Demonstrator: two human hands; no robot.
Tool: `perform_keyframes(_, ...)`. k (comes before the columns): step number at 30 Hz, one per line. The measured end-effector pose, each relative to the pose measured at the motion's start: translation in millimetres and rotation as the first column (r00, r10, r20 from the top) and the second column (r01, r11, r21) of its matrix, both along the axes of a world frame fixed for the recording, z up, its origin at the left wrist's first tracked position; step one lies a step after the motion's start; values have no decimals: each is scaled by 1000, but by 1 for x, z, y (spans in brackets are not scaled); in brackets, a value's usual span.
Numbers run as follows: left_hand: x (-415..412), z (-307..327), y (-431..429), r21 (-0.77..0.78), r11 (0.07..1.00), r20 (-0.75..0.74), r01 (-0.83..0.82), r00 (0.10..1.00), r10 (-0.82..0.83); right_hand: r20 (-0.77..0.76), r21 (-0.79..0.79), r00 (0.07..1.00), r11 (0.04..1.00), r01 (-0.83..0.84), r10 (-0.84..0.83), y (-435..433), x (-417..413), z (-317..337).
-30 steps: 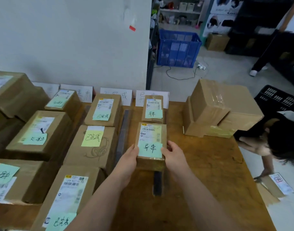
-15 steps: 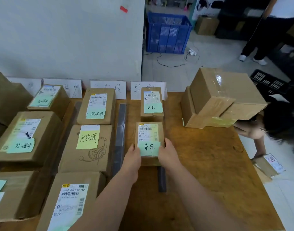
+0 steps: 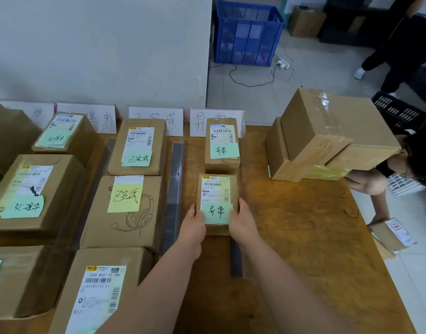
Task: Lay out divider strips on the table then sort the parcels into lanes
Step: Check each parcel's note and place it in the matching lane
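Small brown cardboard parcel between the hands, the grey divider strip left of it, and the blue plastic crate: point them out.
Small brown cardboard parcel (image 3: 216, 189), head view, shipping label.
Grey divider strip (image 3: 174, 189), head view, middle.
Blue plastic crate (image 3: 249, 37), head view, front wall.

Since a second ago the small parcel sits farther up its lane, its far end now close behind the other small parcel by the sign, where earlier a clear gap lay between them. The left hand and right hand reach farther out over the table, pressed to the parcel's near corners rather than its sides. More of the short dark strip now lies uncovered behind the parcel.
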State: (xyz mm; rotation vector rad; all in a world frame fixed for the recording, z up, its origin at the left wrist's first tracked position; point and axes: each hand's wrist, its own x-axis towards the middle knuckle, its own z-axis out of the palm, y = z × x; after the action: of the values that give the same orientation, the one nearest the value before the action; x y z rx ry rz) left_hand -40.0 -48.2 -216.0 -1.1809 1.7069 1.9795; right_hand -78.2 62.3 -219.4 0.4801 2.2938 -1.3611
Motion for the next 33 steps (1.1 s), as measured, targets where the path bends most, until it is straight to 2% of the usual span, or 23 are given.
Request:
perform_keyframes(6,-2,0,2,-29,1000,22,-2,1000,3,-16,23,1000,1000,-8,8,0,1,3)
perform_keyframes(11,-1,12,6,-86,995,-3,44,999,-44,-88,45,995,998,-39,43,-3,-1,17)
perform_keyframes(19,2,69,5,-249,966,-235,65,964,-126,-306,11,952,1000,-22,24,15,-8,74)
perform_keyframes(24,-13,114,8,-316,947,-363,55,915,-175,-439,158,896,987,11,60,51,-24,117)
perform_keyframes(30,-64,157,46,-443,894,-441,71,851,-286,-502,277,859,960,50,100,109,-66,158)
perform_keyframes(33,-91,170,74,-462,882,-452,95,831,-326,-501,282,861,957,64,90,138,-93,171)
